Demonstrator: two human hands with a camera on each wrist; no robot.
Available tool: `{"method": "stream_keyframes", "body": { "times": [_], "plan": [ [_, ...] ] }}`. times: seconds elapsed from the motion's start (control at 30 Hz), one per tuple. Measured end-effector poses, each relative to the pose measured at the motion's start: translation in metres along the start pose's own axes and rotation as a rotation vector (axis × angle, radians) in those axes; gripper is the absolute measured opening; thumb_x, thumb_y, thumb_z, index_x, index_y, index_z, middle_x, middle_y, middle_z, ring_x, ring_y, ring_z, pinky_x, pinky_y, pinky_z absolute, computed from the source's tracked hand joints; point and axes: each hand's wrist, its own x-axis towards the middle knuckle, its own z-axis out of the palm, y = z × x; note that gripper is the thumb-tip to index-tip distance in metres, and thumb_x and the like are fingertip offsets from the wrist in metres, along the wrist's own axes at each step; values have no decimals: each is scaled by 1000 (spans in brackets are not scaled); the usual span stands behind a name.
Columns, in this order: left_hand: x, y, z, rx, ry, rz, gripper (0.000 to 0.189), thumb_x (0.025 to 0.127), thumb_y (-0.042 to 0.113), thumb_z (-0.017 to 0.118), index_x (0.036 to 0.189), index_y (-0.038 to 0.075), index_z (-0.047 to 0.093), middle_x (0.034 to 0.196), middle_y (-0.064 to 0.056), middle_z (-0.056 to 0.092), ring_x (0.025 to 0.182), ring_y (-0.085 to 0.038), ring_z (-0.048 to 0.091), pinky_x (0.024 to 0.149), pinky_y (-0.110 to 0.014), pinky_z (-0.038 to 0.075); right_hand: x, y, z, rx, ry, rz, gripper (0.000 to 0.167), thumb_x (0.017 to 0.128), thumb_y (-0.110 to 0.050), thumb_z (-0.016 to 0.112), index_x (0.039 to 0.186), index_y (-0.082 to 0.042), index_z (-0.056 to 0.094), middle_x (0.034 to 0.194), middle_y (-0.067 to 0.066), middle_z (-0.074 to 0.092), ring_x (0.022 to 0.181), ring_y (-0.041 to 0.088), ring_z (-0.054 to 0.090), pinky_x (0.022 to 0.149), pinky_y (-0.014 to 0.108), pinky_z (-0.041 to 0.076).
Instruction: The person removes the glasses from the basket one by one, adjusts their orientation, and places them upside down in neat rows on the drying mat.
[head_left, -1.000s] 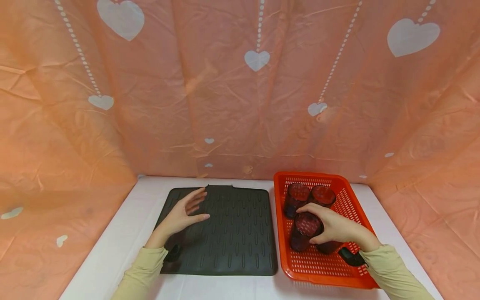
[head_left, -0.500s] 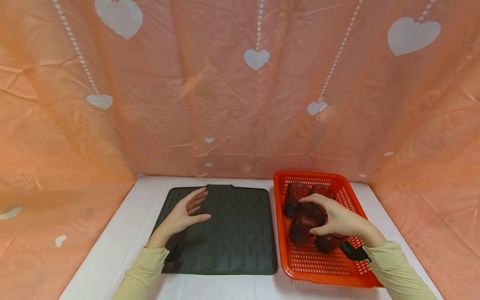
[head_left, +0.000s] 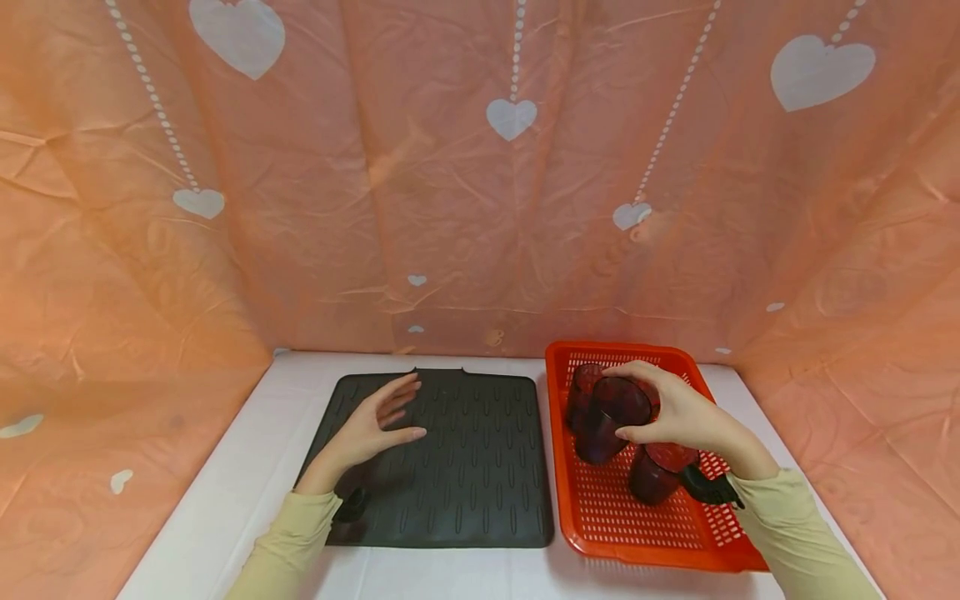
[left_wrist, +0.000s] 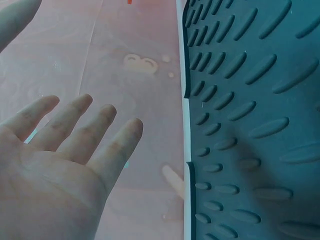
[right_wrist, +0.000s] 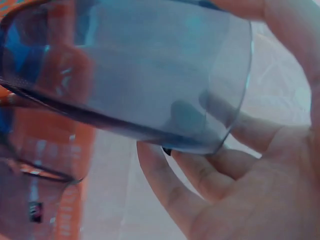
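Observation:
My right hand (head_left: pixel 678 411) grips a dark purple drinking glass (head_left: pixel 606 423) near its rim, thumb on one side and fingers on the other. In the right wrist view the see-through glass (right_wrist: pixel 150 75) fills the upper part, with fingers behind and below it. The held glass overlaps another glass (head_left: pixel 581 392) at the back left of the basket. A further glass (head_left: pixel 655 479) stands in the basket below my right hand, and one behind the hand is mostly hidden. My left hand (head_left: pixel 367 429) hovers over the black ridged mat (head_left: pixel 472 467), fingers apart and relaxed, touching nothing.
The orange-red perforated basket (head_left: pixel 566 517) stands on the right of the white table (head_left: pixel 225 467), its rim beside the mat. A peach curtain (head_left: pixel 450 208) with white hearts hangs around the back and sides.
My right hand has raised the glass up and back from its place in the basket, uncovering more of the front glass. My left hand stays almost still over the mat.

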Motion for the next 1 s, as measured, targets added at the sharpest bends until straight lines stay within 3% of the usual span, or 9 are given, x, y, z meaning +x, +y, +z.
{"method": "stream_keyframes", "body": {
  "times": [0.23,0.47,0.73,1.0],
  "plan": [
    [2,2,3,15,-16,4,82,82,11,76,150,15,30,149,-17,33,135,-36,33,106,-51,32,15,-12,-9,-39,96,36,68,69,-32,87,127,-15,56,118,-5,60,100,14,57,85,31,49],
    [4,5,5,14,-26,6,80,83,12,76,149,14,30,149,-15,34,136,-36,33,106,-52,32,28,-22,-14,8,76,101,68,71,-36,85,129,-20,55,123,-4,58,111,16,53,90,44,45],
    [7,8,9,4,-28,-2,81,83,13,76,149,16,30,150,-15,33,136,-34,34,107,-51,31,41,-32,-14,107,50,94,67,72,-31,85,130,-20,54,119,-4,59,107,16,54,83,35,51],
    [13,12,16,-2,-32,18,81,82,12,77,149,16,31,149,-16,34,135,-33,34,107,-49,32,54,-34,-2,179,64,84,64,72,-29,85,128,-20,55,116,-4,60,107,16,54,85,40,50]
  ]
}}
